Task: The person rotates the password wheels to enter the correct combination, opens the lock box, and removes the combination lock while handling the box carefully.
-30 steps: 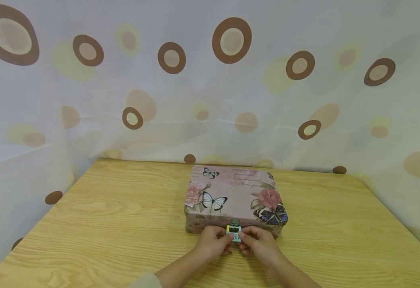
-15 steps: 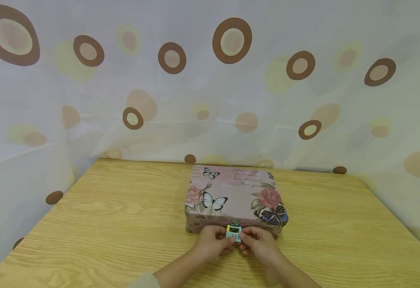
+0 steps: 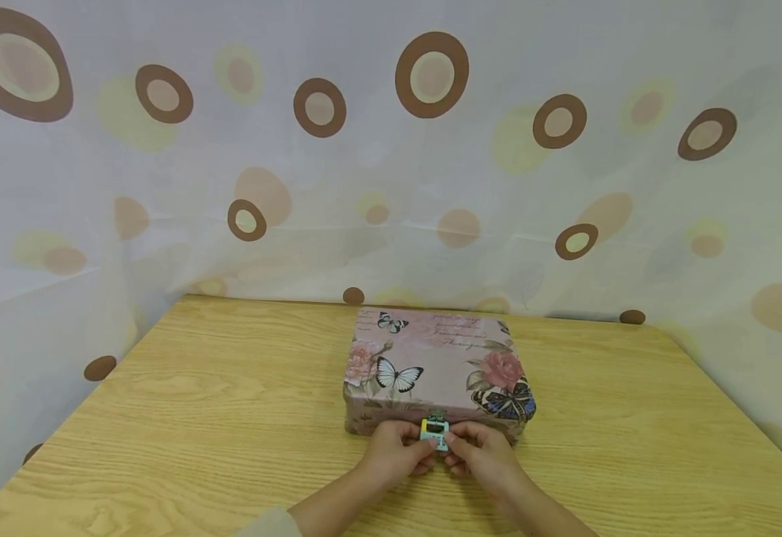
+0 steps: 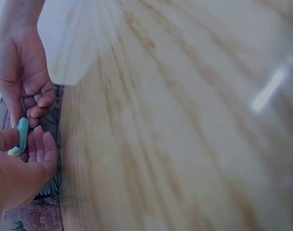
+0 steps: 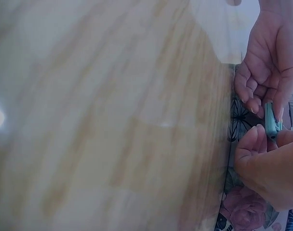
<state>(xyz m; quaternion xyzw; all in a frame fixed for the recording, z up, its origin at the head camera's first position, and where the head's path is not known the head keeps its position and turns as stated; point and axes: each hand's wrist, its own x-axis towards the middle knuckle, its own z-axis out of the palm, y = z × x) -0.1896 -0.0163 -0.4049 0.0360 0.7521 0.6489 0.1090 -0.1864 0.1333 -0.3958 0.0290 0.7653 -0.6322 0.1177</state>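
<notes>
Your left hand (image 3: 391, 453) and your right hand (image 3: 487, 453) are both grasping the same small thing, a turquoise padlock (image 3: 435, 437) with a yellow part at its left edge. In the head view you hold it a little below the centre of the frame, the left hand on its left side and the right hand on its right side. Both of your thumbs press on its near face, and the other fingers are curled behind and under it.

The padlock is just at the front of a pink box (image 3: 434, 358), by the metal clasp (image 3: 437, 414); whether it is hooked there, I cannot tell. The box lies with the lid down, and on it are printed a white butterfly (image 3: 399, 375) and, toward the right, a pink rose (image 3: 502, 369).

Under the box is a wooden table (image 3: 203, 418), which fills the lower part of the frame. Behind it, in the upper part, a pale cloth (image 3: 377, 171) with brown rings hangs. At the bottom, left of the middle, your light sleeve (image 3: 271, 524) is visible.
</notes>
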